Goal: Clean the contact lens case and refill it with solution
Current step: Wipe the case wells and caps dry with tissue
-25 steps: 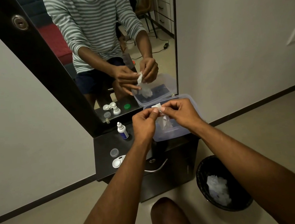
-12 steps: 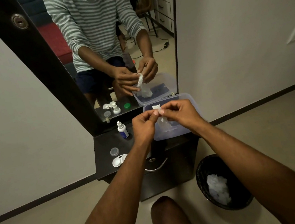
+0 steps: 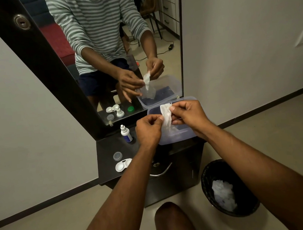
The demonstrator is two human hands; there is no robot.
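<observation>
Head view: a person sat before a mirror and a dark cabinet [image 3: 109, 148]. Both hands were raised over a clear plastic tub [image 3: 177, 137]. The left hand [image 3: 148, 130] and the right hand [image 3: 188, 114] each pinched a white tissue [image 3: 166, 113] between thumb and fingers, as if pulling it open. The contact lens case [image 3: 122, 165] lay open on the cabinet top, near its front edge, a loose round cap [image 3: 117, 156] just beside it and the solution bottle [image 3: 126, 133] upright further back. A bin [image 3: 228, 187] stood on the floor. This looked like the wiping step; next, the tissue likely needed carrying to the case.
</observation>
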